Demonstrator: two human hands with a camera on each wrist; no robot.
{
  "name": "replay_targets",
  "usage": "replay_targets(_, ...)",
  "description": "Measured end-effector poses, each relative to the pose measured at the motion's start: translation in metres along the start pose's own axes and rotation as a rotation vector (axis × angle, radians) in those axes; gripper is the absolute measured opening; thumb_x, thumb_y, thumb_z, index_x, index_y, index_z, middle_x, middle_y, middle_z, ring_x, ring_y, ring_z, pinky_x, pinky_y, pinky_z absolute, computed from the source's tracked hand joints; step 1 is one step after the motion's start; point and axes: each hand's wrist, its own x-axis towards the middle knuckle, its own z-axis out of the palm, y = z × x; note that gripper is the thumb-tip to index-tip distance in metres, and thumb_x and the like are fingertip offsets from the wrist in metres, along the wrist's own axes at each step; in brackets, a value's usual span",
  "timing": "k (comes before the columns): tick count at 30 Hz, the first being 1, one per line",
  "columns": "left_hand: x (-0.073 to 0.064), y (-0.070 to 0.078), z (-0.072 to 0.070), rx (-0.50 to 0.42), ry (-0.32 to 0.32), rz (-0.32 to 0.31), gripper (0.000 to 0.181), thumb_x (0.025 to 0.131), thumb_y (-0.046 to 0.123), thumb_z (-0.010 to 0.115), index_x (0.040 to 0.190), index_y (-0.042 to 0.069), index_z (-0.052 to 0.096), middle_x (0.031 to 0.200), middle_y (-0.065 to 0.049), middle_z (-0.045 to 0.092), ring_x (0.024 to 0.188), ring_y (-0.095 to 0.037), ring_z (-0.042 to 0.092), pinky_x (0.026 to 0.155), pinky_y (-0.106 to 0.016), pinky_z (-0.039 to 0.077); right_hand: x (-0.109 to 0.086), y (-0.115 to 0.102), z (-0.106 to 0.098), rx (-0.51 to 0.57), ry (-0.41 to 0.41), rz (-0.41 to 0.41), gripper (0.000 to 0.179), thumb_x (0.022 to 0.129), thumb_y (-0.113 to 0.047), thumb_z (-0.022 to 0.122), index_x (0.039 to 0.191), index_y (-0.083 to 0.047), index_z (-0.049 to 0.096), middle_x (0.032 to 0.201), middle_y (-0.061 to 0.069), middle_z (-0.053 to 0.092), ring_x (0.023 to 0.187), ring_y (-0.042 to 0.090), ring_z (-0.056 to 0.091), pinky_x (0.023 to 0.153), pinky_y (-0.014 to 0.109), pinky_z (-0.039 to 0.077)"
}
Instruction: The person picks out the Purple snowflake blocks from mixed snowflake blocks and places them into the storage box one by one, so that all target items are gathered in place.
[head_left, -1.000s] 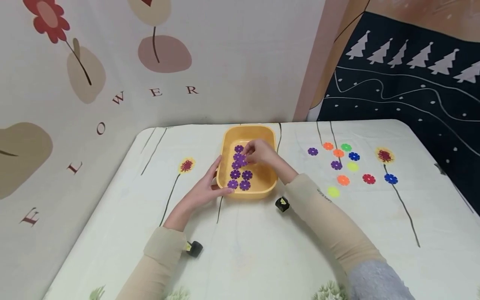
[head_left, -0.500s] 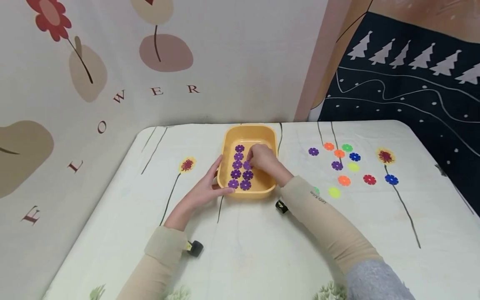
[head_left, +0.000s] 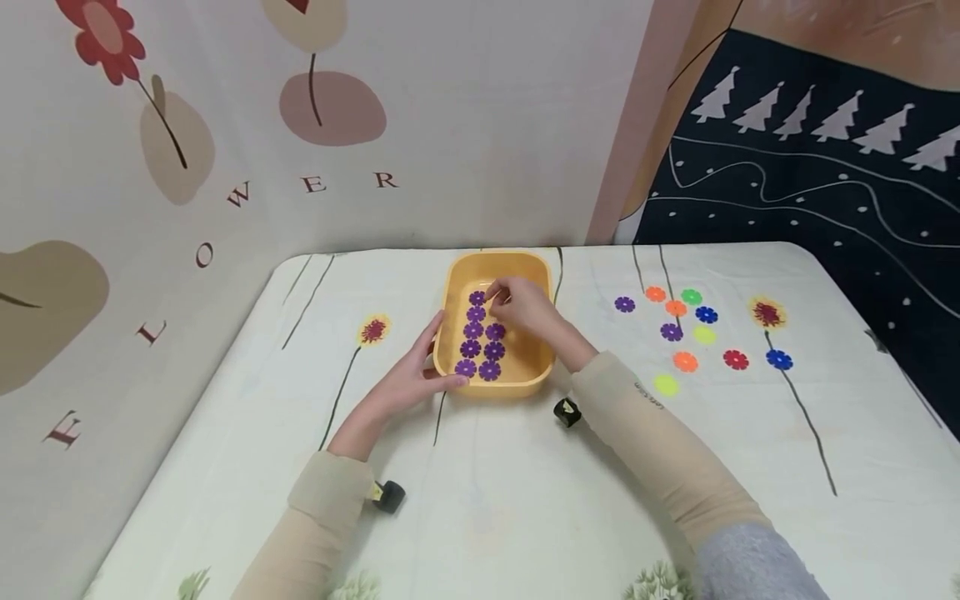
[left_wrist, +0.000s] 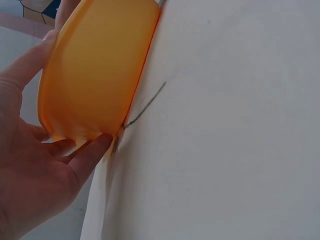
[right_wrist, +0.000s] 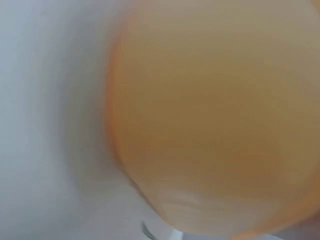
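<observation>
My left hand [head_left: 408,383] holds the yellow plastic tray [head_left: 540,371] at its near left corner. The thumb lies at the near rim and the other fingers are against the outer side, as the left wrist view also shows. Inside the tray, purple notched flower-shaped discs [head_left: 472,348] lie in two columns, the left one longer. Over the tray's middle is my right hand [head_left: 525,308], its fingers bent and the tips close beside the farthest purple disc [head_left: 477,297]. Whether those fingertips hold a disc, I cannot tell. The right wrist view shows only the tray's blurred outer wall [right_wrist: 210,125].
Loose discs in several colours lie on the table right of the tray, among them an orange disc [head_left: 686,362], a red disc [head_left: 736,359] and a blue disc [head_left: 779,359]. A flower-printed white cloth [head_left: 480,500] covers the table. A wall hanging [head_left: 480,125] stands behind.
My right hand set a purple disc at the far end of the right column, then moved up and slightly left towards the far end of the left column. The left hand stays on the tray.
</observation>
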Motion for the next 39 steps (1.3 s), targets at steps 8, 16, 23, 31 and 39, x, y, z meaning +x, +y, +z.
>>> replay_targets(8,0.0,0.0,0.0,-0.023,-0.004,0.007,0.109,0.087,0.031,0.078,0.16,0.038,-0.003,0.168,-0.015,0.01,0.138,-0.041,0.047,0.115,-0.05,0.041,-0.003,0.006,-0.034,0.135,0.133,-0.037,0.024,0.094,-0.009,0.067,0.116,0.001,0.067,0.104,0.016,0.069,0.09,0.025,0.067,0.073,0.025,0.058)
replay_targets(16,0.0,0.0,0.001,-0.04,-0.01,0.007,0.11,0.087,0.03,0.078,0.16,0.037,-0.003,0.168,-0.016,0.011,0.137,-0.042,0.047,0.116,-0.051,0.041,-0.011,0.04,-0.068,0.179,0.213,0.061,0.026,0.097,-0.014,0.064,0.12,-0.001,0.065,0.12,0.018,0.067,0.107,0.029,0.065,0.089,0.035,0.061)
replay_targets(23,0.0,-0.002,0.001,-0.034,-0.004,0.01,0.11,0.086,0.03,0.079,0.16,0.037,-0.003,0.168,-0.016,0.011,0.139,-0.041,0.046,0.116,-0.051,0.041,-0.021,0.076,-0.091,0.211,0.29,0.221,0.031,0.098,-0.018,0.063,0.125,-0.002,0.063,0.128,0.018,0.063,0.111,0.028,0.064,0.089,0.025,0.059)
replay_targets(31,0.001,-0.003,0.001,-0.023,0.005,0.006,0.11,0.086,0.031,0.079,0.16,0.038,-0.002,0.169,-0.014,0.009,0.141,-0.04,0.043,0.117,-0.052,0.04,-0.035,0.106,-0.106,0.206,0.327,0.369,0.036,0.101,-0.022,0.057,0.132,-0.006,0.059,0.136,0.016,0.057,0.116,0.027,0.058,0.1,0.033,0.053)
replay_targets(39,0.001,-0.004,0.001,-0.018,0.006,0.005,0.11,0.086,0.032,0.079,0.16,0.038,-0.002,0.169,-0.013,0.008,0.142,-0.039,0.041,0.116,-0.052,0.04,-0.044,0.119,-0.11,0.226,0.3,0.501,0.04,0.099,-0.021,0.06,0.137,-0.008,0.057,0.14,0.017,0.055,0.123,0.028,0.054,0.106,0.037,0.05)
